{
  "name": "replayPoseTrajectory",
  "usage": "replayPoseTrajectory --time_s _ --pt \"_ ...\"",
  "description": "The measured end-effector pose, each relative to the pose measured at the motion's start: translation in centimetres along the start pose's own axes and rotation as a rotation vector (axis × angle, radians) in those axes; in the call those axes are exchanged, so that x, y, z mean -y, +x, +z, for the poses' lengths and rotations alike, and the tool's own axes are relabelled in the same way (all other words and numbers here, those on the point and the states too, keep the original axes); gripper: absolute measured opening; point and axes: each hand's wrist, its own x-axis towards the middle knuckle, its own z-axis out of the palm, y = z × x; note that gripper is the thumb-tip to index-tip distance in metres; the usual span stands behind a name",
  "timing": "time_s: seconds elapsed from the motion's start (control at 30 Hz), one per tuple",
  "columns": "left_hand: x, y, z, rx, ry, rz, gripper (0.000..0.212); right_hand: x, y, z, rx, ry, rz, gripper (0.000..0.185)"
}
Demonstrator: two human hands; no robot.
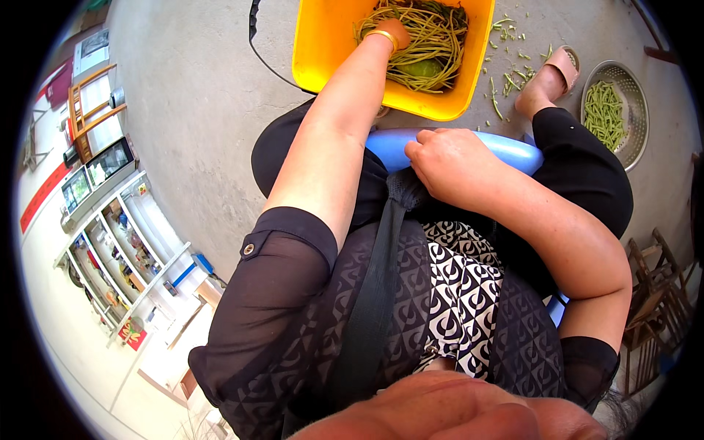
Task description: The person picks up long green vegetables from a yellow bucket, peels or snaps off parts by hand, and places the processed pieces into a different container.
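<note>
My left hand (393,34), with a gold-coloured bangle at the wrist, reaches into a yellow plastic bin (423,110). Its fingers are hidden, down among long green yardlong beans (434,33). A large green gourd or melon (421,71) lies partly under the beans. My right hand (448,159) is curled by a smooth blue plastic object (506,148) between my knees, near the end of a dark strap (379,264). The undersides of its fingers are out of sight, so whether it holds anything is unclear.
To the right, a perforated metal colander (638,121) holds cut bean pieces (603,113). Bean scraps (514,80) are scattered on the concrete floor (187,99) near my sandalled foot (550,77). Wooden chairs (654,291) stand at right; a loaded shelf rack (118,247) is at left.
</note>
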Motion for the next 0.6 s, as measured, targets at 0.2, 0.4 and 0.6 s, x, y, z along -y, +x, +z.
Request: replayPoseTrajectory --time_s 0.2,0.4,0.6 --pt "-1.7 -0.7 -0.2 0.019 0.243 0.049 0.026 -0.4 -0.2 0.0 -0.044 0.004 0.003 0.011" --pt "0.4 1.1 2.6 -0.033 0.069 0.048 0.029 -0.1 -0.2 0.1 -0.032 -0.006 -0.007 0.01" --pt "-1.1 0.5 0.6 0.041 0.026 0.017 0.03 -0.6 -0.3 0.2 -0.027 0.003 0.015 0.01"
